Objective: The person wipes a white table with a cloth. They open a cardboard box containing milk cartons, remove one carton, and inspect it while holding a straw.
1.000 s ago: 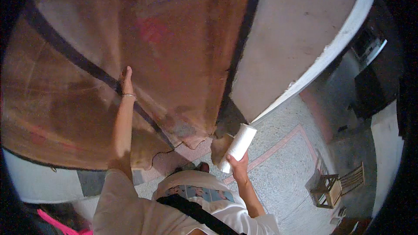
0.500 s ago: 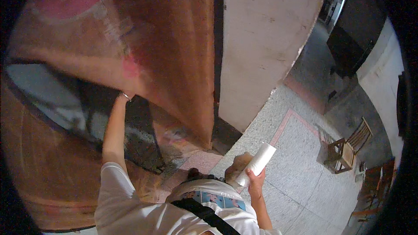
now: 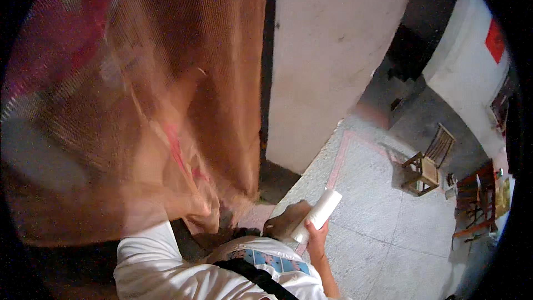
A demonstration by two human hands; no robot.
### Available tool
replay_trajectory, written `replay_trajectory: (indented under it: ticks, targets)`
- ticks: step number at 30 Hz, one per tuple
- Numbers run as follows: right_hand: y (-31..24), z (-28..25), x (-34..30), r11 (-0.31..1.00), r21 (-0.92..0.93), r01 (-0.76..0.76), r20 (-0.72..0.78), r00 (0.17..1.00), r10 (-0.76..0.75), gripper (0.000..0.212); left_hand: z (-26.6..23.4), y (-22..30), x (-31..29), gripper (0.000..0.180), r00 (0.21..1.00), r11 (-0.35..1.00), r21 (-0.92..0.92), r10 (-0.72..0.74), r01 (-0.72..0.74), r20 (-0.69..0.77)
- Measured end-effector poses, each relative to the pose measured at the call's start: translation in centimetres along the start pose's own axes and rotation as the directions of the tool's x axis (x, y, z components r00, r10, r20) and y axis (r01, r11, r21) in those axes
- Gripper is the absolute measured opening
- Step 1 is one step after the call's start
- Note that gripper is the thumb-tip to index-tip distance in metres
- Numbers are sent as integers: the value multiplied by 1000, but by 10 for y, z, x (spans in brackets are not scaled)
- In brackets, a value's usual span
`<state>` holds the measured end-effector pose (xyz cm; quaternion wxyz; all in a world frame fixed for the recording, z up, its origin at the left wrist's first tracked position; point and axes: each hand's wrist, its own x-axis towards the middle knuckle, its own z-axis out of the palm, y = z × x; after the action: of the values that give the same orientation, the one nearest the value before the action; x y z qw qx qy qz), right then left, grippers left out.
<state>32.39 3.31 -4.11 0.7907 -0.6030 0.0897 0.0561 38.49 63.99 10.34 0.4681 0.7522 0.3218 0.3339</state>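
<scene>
Brown curtain (image 3: 227, 50) veils the nearer left hand (image 3: 187, 90), grip unclear; the right hand (image 3: 317, 233) clasps a slanting white roll (image 3: 324, 208).

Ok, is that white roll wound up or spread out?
Wound up: the white roll shows as a compact cylinder in your right hand, with no loose sheet visible.

On head cam I'm seeing the right hand (image 3: 317, 233) gripping a white roll (image 3: 326, 206), left arm (image 3: 150, 247) extending behind a sheer brown curtain (image 3: 227, 50), wooden chair (image 3: 426, 173) standing right.
</scene>
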Motion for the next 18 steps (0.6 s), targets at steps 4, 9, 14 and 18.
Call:
replay_trajectory:
  ticks: [4, 9, 14, 18]
  targets:
    - [-19, 5, -9, 999, 23, 35, -87, 996, -33, 61, 13, 3, 10, 59, 999, 1000, 1, 28, -28, 14]
    - [-17, 1, -26, 993, 80, 89, -169, 983, -75, 60, 58, 17, 21, 54, 994, 996, -7, 86, -85, 64]
    - [1, -9, -22, 994, 97, 54, -147, 988, -40, 61, 83, 48, 33, 49, 987, 988, 14, 149, -151, 62]
    - [6, -16, -20, 997, 71, 37, -158, 987, -25, 62, 108, 64, 42, 45, 982, 985, 25, 171, -173, 75]
